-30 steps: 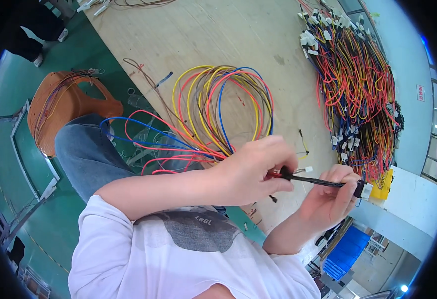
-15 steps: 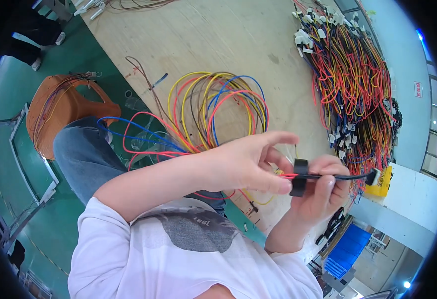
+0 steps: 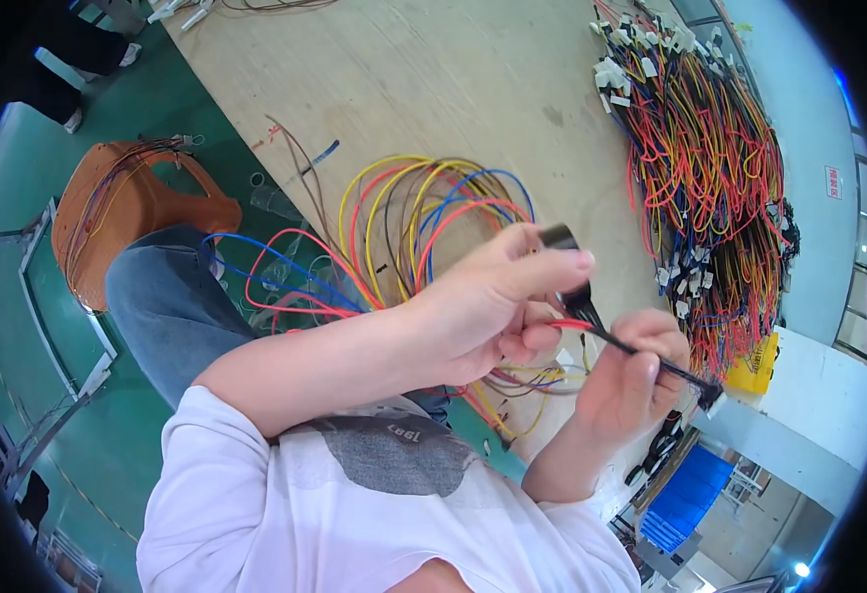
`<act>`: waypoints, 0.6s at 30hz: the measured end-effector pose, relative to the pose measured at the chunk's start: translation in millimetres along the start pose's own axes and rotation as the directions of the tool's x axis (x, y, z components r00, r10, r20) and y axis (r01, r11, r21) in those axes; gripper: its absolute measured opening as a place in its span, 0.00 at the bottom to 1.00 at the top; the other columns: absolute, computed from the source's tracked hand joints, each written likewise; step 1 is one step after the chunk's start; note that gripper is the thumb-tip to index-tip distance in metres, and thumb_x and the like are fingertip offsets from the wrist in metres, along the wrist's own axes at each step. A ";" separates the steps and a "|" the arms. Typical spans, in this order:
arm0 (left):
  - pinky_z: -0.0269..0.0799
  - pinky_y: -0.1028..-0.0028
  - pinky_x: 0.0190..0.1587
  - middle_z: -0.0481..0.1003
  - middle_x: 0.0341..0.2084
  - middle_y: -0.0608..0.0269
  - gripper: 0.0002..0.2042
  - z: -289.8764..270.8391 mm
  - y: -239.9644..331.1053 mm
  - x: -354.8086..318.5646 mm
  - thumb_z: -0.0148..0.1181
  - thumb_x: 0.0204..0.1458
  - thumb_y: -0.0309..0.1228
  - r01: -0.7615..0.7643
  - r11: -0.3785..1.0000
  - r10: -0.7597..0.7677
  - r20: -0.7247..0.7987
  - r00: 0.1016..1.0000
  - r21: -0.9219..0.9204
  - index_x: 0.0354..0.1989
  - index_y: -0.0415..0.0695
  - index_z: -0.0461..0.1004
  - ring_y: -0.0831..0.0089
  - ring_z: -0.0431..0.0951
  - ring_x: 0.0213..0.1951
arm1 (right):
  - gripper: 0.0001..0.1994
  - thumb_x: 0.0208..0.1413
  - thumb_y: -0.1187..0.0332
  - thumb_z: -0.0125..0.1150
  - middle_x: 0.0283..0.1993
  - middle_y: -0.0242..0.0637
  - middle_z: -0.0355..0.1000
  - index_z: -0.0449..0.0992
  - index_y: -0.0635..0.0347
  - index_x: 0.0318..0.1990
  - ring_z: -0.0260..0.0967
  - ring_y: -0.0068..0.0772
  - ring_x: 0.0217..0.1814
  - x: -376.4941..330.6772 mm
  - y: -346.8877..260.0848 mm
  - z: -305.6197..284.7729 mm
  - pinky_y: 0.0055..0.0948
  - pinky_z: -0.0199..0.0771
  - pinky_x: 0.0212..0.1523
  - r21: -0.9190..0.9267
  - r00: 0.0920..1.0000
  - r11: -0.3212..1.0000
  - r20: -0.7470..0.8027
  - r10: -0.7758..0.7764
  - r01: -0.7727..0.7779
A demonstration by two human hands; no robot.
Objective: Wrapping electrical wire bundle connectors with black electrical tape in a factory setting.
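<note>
My left hand (image 3: 493, 301) is closed, its thumb pressing a strip of black tape (image 3: 560, 240) against the fingers. The strip runs down to a black cable with red wires (image 3: 577, 324) at its end beside my left fingers. My right hand (image 3: 636, 376) pinches that black cable (image 3: 616, 342) between thumb and fingers. Past the right fingers, the cable ends in a small dark and white connector (image 3: 712, 397). Behind my left hand, a loose coil of yellow, red, blue and brown wires (image 3: 394, 163) lies on the table. Some of its loops hang over the table's edge, above my legs.
A large heap of wire harnesses (image 3: 705, 168) with white connectors covers the right of the wooden table (image 3: 433, 79). A yellow item (image 3: 754, 366) is beside it. At left stands an orange stool (image 3: 127, 217) with wires on it. A person's legs (image 3: 68, 64) are at far left.
My left hand has swung the black tape up and left from its upright place across the cable. The cable's connector end has tilted downward, with my right hand still on it.
</note>
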State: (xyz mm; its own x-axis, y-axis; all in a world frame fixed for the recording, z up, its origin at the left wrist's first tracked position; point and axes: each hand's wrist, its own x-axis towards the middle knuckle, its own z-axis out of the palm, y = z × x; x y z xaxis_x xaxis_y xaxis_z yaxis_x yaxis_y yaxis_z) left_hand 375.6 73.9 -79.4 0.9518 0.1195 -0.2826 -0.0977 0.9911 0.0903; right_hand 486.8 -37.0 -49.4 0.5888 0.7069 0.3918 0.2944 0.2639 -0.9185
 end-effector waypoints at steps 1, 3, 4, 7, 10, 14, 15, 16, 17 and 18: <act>0.54 0.83 0.13 0.66 0.26 0.64 0.22 3.9 3.5 -4.2 0.54 0.47 0.30 -0.045 0.996 0.045 -0.011 0.999 -0.078 0.49 0.49 0.51 0.80 0.63 0.16 | 0.09 0.46 0.67 0.58 0.27 0.42 0.64 0.67 0.64 0.25 0.58 0.27 0.27 -2.1 -0.5 -5.7 0.21 0.56 0.28 0.091 0.999 0.995 -0.008 0.042 -0.041; 0.59 0.83 0.21 0.64 0.29 0.63 0.26 2.2 -5.6 -5.9 0.56 0.44 0.31 -0.402 0.881 0.370 0.168 0.914 0.248 0.49 0.46 0.49 0.79 0.65 0.23 | 0.08 0.47 0.69 0.56 0.26 0.42 0.64 0.66 0.64 0.25 0.57 0.26 0.26 -1.0 -6.2 -4.9 0.20 0.55 0.28 0.175 0.995 0.979 0.019 0.098 -0.099; 0.59 0.83 0.24 0.63 0.31 0.63 0.27 -3.2 -11.9 -3.3 0.57 0.43 0.32 -0.624 0.695 0.508 0.370 0.778 0.357 0.49 0.45 0.49 0.79 0.65 0.26 | 0.07 0.47 0.70 0.55 0.26 0.42 0.64 0.65 0.64 0.26 0.56 0.25 0.25 0.0 -6.7 -3.8 0.20 0.54 0.27 0.186 0.986 0.969 -0.014 0.168 -0.163; 0.58 0.83 0.28 0.62 0.31 0.62 0.24 -14.7 -5.0 -1.9 0.61 0.40 0.31 -0.684 0.435 0.273 0.638 0.720 0.586 0.44 0.42 0.56 0.79 0.62 0.28 | 0.06 0.49 0.71 0.53 0.26 0.42 0.64 0.65 0.64 0.27 0.55 0.21 0.22 2.5 -12.6 -3.6 0.16 0.54 0.24 0.046 0.980 0.981 -0.050 0.191 -0.188; 0.61 0.80 0.26 0.63 0.29 0.61 0.23 -10.6 -21.9 0.7 0.63 0.40 0.31 -0.636 0.140 0.420 0.536 0.732 0.759 0.44 0.42 0.58 0.76 0.64 0.28 | 0.07 0.48 0.70 0.55 0.26 0.42 0.64 0.65 0.64 0.27 0.57 0.21 0.23 -1.1 -11.2 0.9 0.15 0.56 0.24 0.005 0.992 0.992 -0.041 0.122 -0.122; 0.65 0.77 0.23 0.66 0.26 0.61 0.27 0.1 -17.5 3.1 0.63 0.39 0.25 -0.405 0.191 0.479 0.275 0.834 0.894 0.48 0.43 0.57 0.75 0.69 0.28 | 0.09 0.47 0.68 0.57 0.27 0.43 0.65 0.65 0.64 0.27 0.60 0.24 0.25 -2.5 -4.8 0.0 0.16 0.58 0.25 -0.008 1.000 1.000 -0.015 0.015 -0.015; 0.65 0.77 0.23 0.68 0.26 0.61 0.27 2.5 -12.0 1.2 0.63 0.39 0.25 -0.226 0.349 0.308 0.116 0.944 0.909 0.48 0.43 0.57 0.76 0.70 0.28 | 0.09 0.47 0.68 0.57 0.27 0.43 0.65 0.65 0.64 0.27 0.60 0.25 0.25 -3.4 -2.7 0.4 0.17 0.58 0.25 0.008 1.000 1.000 0.012 -0.027 0.027; 0.63 0.80 0.21 0.68 0.28 0.63 0.26 -3.1 -12.2 3.5 0.62 0.40 0.24 -0.100 0.752 0.037 0.110 0.993 0.652 0.48 0.41 0.57 0.79 0.70 0.26 | 0.09 0.48 0.68 0.56 0.27 0.44 0.65 0.65 0.64 0.27 0.60 0.26 0.26 -4.0 -1.6 1.4 0.18 0.59 0.26 0.026 0.997 0.997 0.039 -0.069 0.068; 0.63 0.80 0.21 0.68 0.28 0.63 0.26 -3.8 -10.5 1.7 0.62 0.40 0.24 -0.100 0.751 0.036 0.110 0.993 0.652 0.48 0.41 0.57 0.79 0.70 0.26 | 0.08 0.52 0.68 0.52 0.29 0.39 0.60 0.62 0.62 0.29 0.54 0.25 0.27 -4.0 -6.6 4.3 0.21 0.55 0.25 0.068 0.994 0.998 0.106 0.000 -0.008; 0.61 0.82 0.21 0.68 0.27 0.64 0.24 -3.7 -8.5 -0.7 0.61 0.41 0.24 -0.049 0.907 -0.016 0.152 0.988 0.418 0.47 0.41 0.58 0.80 0.69 0.24 | 0.08 0.53 0.68 0.51 0.28 0.39 0.60 0.63 0.62 0.29 0.54 0.24 0.26 -2.7 -6.7 2.8 0.20 0.55 0.25 0.134 0.996 0.991 0.086 0.014 -0.025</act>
State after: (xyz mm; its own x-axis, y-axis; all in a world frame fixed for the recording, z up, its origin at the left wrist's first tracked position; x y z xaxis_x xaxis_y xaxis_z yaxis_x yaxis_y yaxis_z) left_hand 374.7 65.6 -83.6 0.9864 0.0929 -0.1355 -0.0138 0.8688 0.4950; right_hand 481.1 -38.8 -44.4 0.5256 0.7646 0.3730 0.1762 0.3311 -0.9270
